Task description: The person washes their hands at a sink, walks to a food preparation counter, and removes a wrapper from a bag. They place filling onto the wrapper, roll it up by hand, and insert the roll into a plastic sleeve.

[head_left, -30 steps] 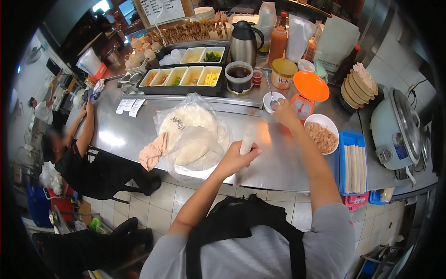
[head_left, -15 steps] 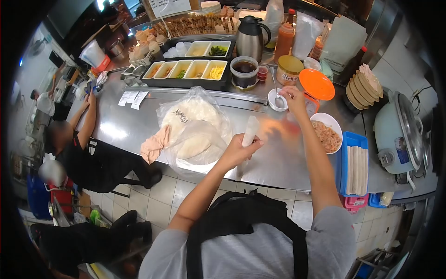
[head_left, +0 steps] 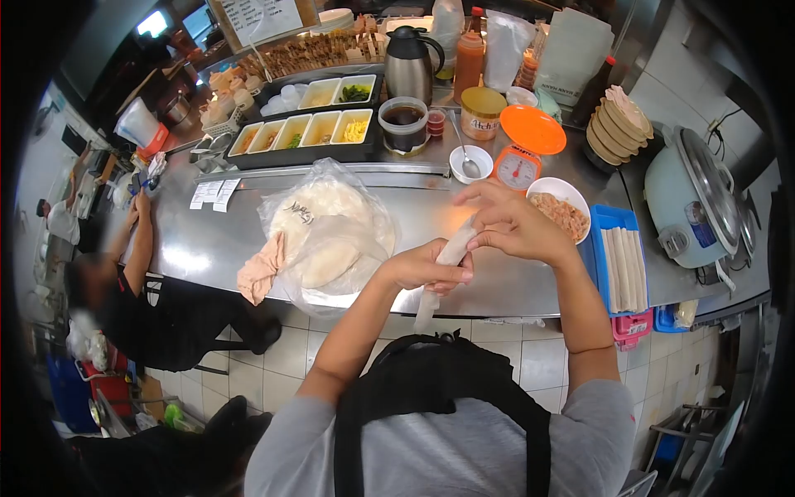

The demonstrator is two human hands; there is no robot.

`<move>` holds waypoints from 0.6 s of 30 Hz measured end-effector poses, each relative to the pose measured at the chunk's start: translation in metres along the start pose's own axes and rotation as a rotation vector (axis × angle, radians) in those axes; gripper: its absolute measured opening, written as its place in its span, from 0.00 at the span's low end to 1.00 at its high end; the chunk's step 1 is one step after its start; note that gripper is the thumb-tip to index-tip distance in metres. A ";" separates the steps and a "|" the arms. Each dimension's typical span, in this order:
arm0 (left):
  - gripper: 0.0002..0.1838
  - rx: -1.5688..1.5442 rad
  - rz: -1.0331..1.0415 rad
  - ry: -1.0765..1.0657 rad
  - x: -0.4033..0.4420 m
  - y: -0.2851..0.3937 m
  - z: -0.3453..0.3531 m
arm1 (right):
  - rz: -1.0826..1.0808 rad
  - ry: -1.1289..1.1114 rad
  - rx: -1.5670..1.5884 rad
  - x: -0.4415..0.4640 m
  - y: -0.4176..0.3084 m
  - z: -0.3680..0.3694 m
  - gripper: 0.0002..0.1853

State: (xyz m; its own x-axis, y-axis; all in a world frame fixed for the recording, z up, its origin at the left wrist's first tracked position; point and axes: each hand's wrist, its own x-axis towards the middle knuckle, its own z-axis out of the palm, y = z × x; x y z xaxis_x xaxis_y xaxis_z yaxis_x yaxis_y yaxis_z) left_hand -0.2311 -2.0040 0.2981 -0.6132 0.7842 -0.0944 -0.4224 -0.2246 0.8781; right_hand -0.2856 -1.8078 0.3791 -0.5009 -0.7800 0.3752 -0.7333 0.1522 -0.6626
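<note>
My left hand (head_left: 424,267) is wrapped around a thin, pale uncooked spring roll (head_left: 452,248), held slantwise above the counter's front edge. A loose strip of wrapper hangs below that hand. At the roll's upper end, my right hand (head_left: 517,224) pinches the wrapper between thumb and fingers, its other fingers raised. Beyond the hands, a small white bowl (head_left: 456,168) has a spoon (head_left: 470,168) in it. A larger bowl of raw pinkish filling (head_left: 561,217) is right of my right hand. Stacked round wrappers (head_left: 335,240) lie in clear plastic to the left.
A blue tray (head_left: 602,261) with several finished rolls (head_left: 627,267) is at the right, near a rice cooker (head_left: 694,199). An orange scale (head_left: 517,170), a steel jug (head_left: 407,70) and topping containers (head_left: 302,132) line the back. A peach cloth (head_left: 262,267) and a co-worker (head_left: 178,306) are left.
My right hand has left the spoon in the small bowl and come down to the roll's upper end. The roll now leans more to the right. The view has shifted slightly.
</note>
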 end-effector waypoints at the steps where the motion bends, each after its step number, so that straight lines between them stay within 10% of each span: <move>1: 0.12 0.002 -0.003 -0.006 0.001 0.001 0.003 | 0.009 -0.058 -0.043 0.000 -0.005 -0.004 0.11; 12: 0.11 1.122 0.450 1.140 0.041 -0.021 0.033 | 0.344 0.373 -0.344 -0.010 -0.032 0.029 0.10; 18: 0.16 0.728 0.503 0.888 0.041 -0.009 0.023 | 0.116 0.349 -0.441 -0.028 -0.015 0.013 0.11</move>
State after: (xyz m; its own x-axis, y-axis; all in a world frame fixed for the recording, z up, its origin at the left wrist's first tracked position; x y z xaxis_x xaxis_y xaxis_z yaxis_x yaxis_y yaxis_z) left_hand -0.2369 -1.9561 0.2967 -0.9565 -0.0192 0.2912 0.2811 0.2075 0.9370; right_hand -0.2547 -1.7959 0.3702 -0.6570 -0.5078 0.5573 -0.7492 0.5223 -0.4073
